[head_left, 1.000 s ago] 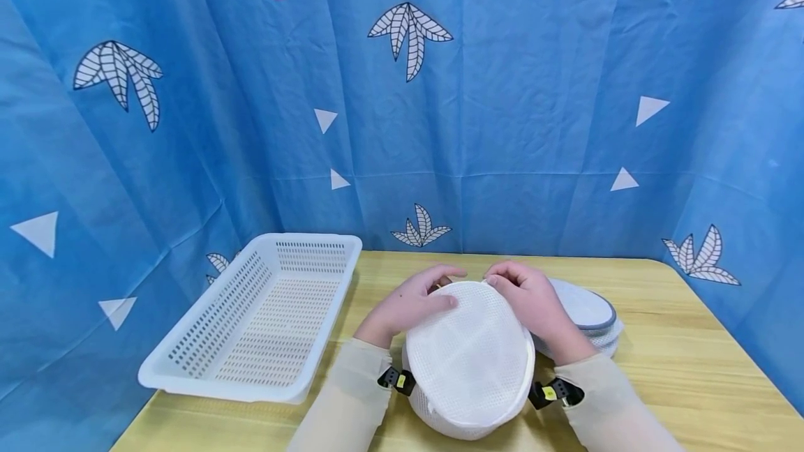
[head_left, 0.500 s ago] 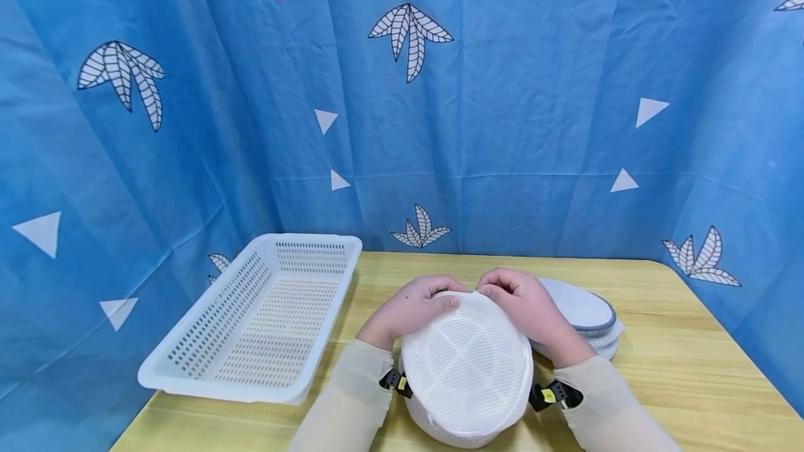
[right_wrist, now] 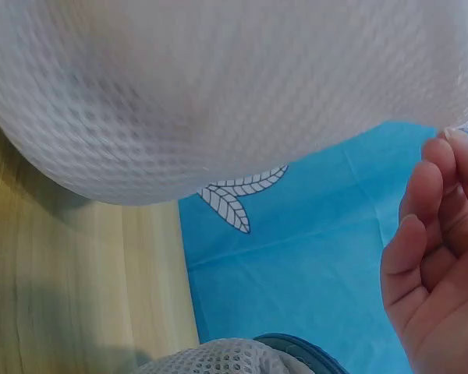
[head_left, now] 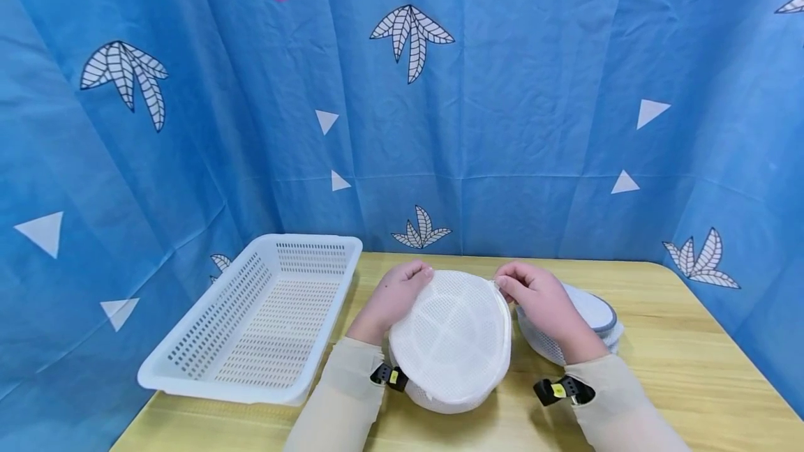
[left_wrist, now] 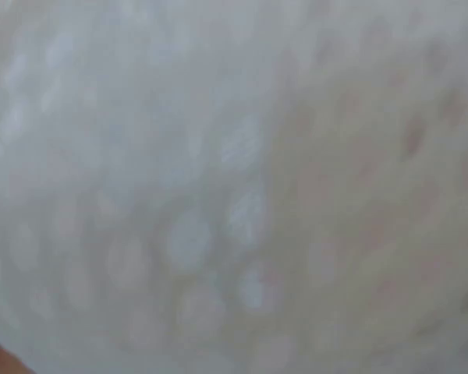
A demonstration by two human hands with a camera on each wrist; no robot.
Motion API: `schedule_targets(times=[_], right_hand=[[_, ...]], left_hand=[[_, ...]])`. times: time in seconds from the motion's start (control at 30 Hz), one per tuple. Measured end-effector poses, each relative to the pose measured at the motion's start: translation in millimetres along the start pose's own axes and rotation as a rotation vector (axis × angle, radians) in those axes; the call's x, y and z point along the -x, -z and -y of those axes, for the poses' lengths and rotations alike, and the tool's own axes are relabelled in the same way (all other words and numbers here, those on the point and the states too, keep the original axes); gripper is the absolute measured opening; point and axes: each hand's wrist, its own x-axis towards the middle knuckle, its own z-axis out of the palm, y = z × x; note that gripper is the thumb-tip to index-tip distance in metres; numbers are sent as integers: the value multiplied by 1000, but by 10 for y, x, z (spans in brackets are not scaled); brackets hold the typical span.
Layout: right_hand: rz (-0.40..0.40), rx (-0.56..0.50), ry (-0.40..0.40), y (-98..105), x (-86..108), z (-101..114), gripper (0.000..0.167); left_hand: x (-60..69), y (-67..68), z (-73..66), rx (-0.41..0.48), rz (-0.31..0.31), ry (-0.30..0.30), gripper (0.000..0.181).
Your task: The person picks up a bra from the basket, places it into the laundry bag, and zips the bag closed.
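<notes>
A round white mesh bag (head_left: 452, 340) is held tilted above the table between both hands, its flat round face turned up in the head view. My left hand (head_left: 392, 302) grips the bag's upper left edge, thumb on top, other fingers mostly hidden. The thumb and index finger of my right hand (head_left: 540, 302) pinch the rim at the upper right; the right wrist view shows this right hand (right_wrist: 444, 257) pinching the edge of the white mesh (right_wrist: 257, 86). Blurred white mesh (left_wrist: 218, 187) fills the left wrist view.
A white perforated plastic basket (head_left: 326, 347) stands on the left of the wooden table (head_left: 678, 340). Behind my right hand lies another mesh bag with a grey rim (head_left: 590, 309), partly covered by the hand. A blue patterned curtain (head_left: 527, 124) hangs around the table.
My hands have moved apart, the left one leftward and the right one rightward. The white bag has shifted up and to the left, turning slightly, and more of the grey-rimmed bag shows.
</notes>
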Motion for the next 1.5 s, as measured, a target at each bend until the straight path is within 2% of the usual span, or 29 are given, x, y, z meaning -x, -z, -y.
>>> schedule_targets(times=[0.1,0.17,0.3,0.37,0.43,0.57,0.8,0.93,1.0,1.07,1.23,1.37,1.5], right_hand=[[-14,-6,-11,-2,-8,-15,17],[-33,2,-23,-16,-15,-26,16],[-71,10,-51,-56,-25,-33,15],[-77,5,-58,-74,-20,-33,16],[-76,-3,-51,-89,-11,-28,17],[-71,-20,-31,-118,12,-6,20],[-86,-23,-50,-160,28,13,18],[-101,9,-43,-178,28,8,17],[-115,35,-37,-188,25,10,16],[-130,56,-26,-201,26,16,15],[-152,71,16,-248,36,56,12],[-111,66,32,-266,53,100,11],[-48,56,18,-238,68,126,7]], left_hand=[[-4,17,-6,38,-9,41,32],[2,23,-15,44,16,44,34],[23,29,-16,27,129,5,35],[30,20,-15,12,202,-37,35],[32,4,-22,-5,250,-81,33],[29,-45,-55,-24,290,-160,23],[50,-74,-111,-32,370,-191,36],[59,-72,-131,-45,411,-217,42],[69,-74,-157,-65,418,-219,45],[88,-84,-203,-98,414,-194,49],[127,-153,-308,-224,377,-152,56],[132,-231,-320,-287,358,-152,53],[123,-269,-278,-314,324,-155,42]])
